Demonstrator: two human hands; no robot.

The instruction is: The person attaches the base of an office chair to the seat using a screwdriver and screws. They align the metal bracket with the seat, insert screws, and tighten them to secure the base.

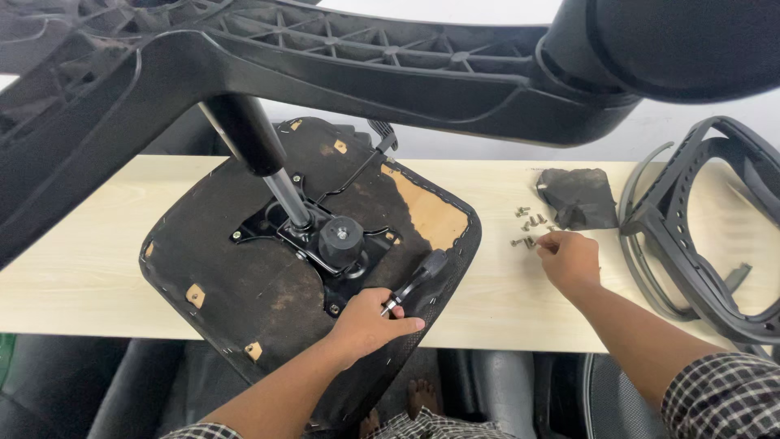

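An upside-down seat (268,309) lies on the table (73,244), the left hand (370,321) on it clamped around a screwdriver (416,280) slanting up-right, while right of the seat the right hand (569,258) pinches at screws (528,228).

No packages, labels, signs or screens show anywhere in this view.
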